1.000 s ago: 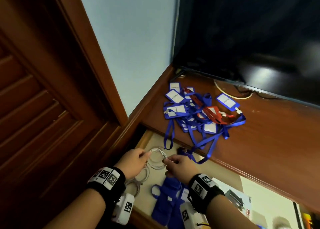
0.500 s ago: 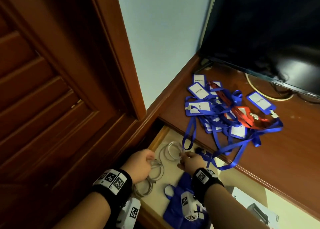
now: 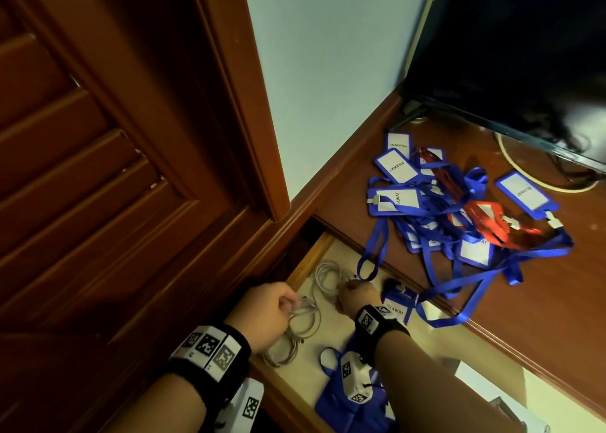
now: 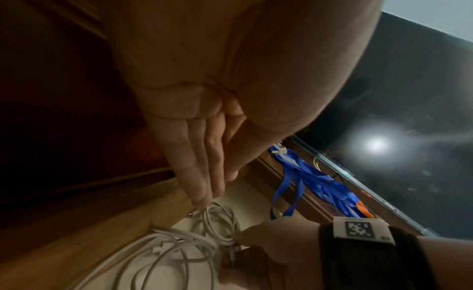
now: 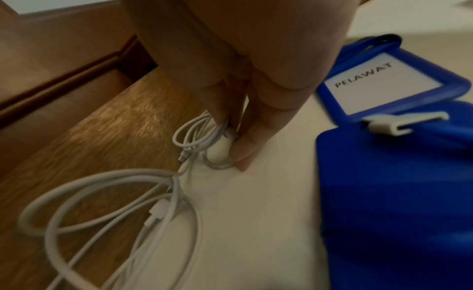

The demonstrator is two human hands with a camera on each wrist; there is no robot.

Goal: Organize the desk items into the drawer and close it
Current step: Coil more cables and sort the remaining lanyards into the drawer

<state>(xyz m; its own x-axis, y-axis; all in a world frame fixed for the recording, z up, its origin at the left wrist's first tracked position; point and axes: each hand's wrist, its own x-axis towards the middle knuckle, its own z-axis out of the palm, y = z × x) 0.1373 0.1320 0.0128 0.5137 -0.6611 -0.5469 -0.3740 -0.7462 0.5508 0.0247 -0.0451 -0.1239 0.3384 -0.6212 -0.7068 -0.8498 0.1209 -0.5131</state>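
Since a second ago, when I held the thin white charging cable [image 3: 323, 268] up over the open wooden drawer [image 3: 306, 259], my left hand [image 3: 265, 311] and right hand [image 3: 357, 298] have gone down into it. The loose coils now lie on the pale floor, in the back left corner. So I judge this item is almost put away. Beside it in the drawer are a blue plastic badge holder [image 3: 398, 309] and a blue fabric bag [image 3: 331, 409]; the tangled pile of blue and red lanyards [image 3: 459, 209] waits on the brown wooden desk [image 3: 541, 301], one strap hanging over its edge.

From the left wrist, my fingers [image 4: 197, 177] are straight and together, tips touching the cable.

From the right wrist, thumb and fingers [image 5: 258, 128] are clamped on one small coil — not yet released.
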